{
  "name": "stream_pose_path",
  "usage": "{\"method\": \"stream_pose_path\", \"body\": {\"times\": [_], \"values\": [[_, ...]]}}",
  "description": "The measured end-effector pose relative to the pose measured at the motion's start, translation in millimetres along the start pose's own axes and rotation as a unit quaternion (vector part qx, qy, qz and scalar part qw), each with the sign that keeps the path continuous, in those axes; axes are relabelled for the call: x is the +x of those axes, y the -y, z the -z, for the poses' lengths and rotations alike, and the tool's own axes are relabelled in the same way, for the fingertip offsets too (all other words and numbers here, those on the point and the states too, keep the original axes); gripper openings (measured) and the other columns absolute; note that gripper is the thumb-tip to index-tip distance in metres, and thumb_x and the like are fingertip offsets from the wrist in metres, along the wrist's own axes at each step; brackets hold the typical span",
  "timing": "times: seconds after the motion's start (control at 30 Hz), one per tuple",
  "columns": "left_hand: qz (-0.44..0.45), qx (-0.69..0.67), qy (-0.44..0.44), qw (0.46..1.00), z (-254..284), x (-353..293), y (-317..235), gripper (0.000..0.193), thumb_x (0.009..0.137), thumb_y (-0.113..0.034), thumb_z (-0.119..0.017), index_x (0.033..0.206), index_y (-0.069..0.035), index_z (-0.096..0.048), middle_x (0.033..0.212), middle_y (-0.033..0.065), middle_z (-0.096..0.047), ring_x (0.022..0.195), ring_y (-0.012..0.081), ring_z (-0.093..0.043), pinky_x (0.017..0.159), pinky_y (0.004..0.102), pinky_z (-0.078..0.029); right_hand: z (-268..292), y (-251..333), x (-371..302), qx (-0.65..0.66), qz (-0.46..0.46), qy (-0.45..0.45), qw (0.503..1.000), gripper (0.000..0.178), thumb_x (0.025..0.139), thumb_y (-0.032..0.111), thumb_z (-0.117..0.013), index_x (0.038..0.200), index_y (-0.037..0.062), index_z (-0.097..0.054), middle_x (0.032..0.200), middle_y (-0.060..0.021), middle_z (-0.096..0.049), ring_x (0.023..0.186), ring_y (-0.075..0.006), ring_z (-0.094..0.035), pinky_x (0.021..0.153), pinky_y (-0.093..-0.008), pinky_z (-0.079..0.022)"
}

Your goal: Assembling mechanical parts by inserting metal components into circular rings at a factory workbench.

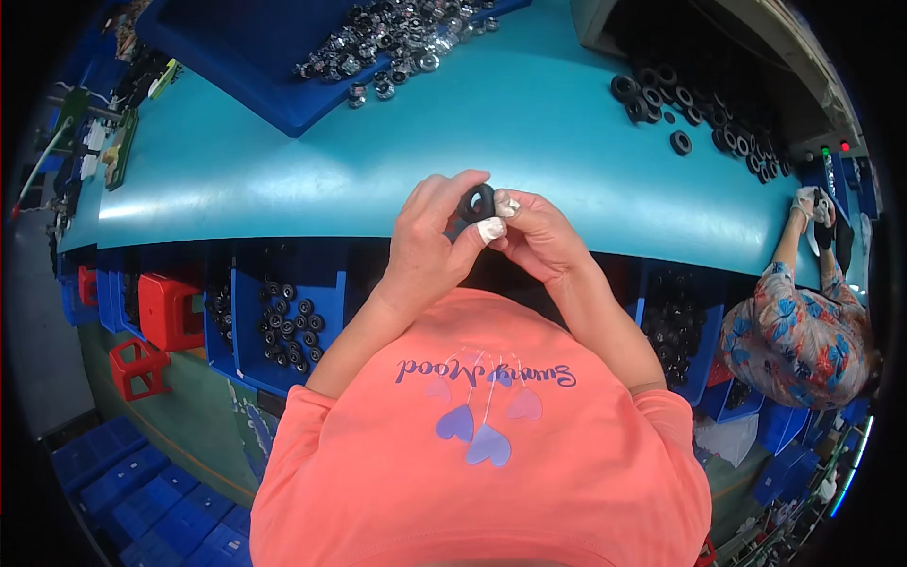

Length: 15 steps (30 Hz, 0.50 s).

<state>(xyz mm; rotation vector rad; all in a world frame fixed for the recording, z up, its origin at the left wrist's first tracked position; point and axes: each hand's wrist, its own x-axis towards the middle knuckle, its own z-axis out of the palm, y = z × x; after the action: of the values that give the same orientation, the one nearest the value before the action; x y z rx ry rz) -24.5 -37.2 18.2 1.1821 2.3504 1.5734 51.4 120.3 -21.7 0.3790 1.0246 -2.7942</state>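
Note:
A small black round part (477, 202), like a wheel with a hole or glossy centre, is held up between my two hands over the near edge of the turquoise table (312, 180). My left hand (423, 236) wraps its fingers and thumb around the left side of it. My right hand (545, 236) pinches at its right side with thumb and fingers. White tape covers some fingertips, at least my left thumb and a digit of my right hand. The fingers hide part of the piece.
A blue tray (283, 94) and a heap of clear, shiny round parts (397, 42) lie at the far left. Loose black rings (680, 99) spread at the far right beside a grey machine (803, 66). Blue bins (248, 331) hold black wheels below the table. A co-worker (798, 331) works at right.

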Motion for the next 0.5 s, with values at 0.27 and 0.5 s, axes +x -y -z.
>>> {"method": "stream_pose_path", "body": {"times": [0.27, 0.5], "values": [[0.21, -0.378, -0.045, 0.901, 29, -11, 41, 0.037, 0.098, -0.016, -0.056, 0.131, -0.001, -0.05, 0.101, 0.0117, -0.062, 0.084, 0.0131, -0.059, 0.07, 0.0291, -0.053, -23, 59, 97, -0.57, 0.177, -0.126, 0.792, 0.021, 0.088, 0.026, -0.073, 0.094, 0.0053, -0.073, 0.082, -0.0093, -0.066, 0.074, -0.0171, -0.064, 0.066, -0.032, -0.051], [0.19, -0.649, 0.017, 0.736, 51, -22, 52, 0.054, 0.104, -0.043, -0.045, 0.135, 0.001, -0.049, 0.097, 0.0161, -0.061, 0.078, 0.0189, -0.058, 0.068, 0.0361, -0.052, 0, 67, 209, -0.766, 0.314, -0.199, 0.525, 0.031, 0.083, 0.02, -0.074, 0.111, 0.0108, -0.069, 0.106, -0.0168, -0.063, 0.098, -0.0363, -0.066, 0.084, -0.0463, -0.055]]}}
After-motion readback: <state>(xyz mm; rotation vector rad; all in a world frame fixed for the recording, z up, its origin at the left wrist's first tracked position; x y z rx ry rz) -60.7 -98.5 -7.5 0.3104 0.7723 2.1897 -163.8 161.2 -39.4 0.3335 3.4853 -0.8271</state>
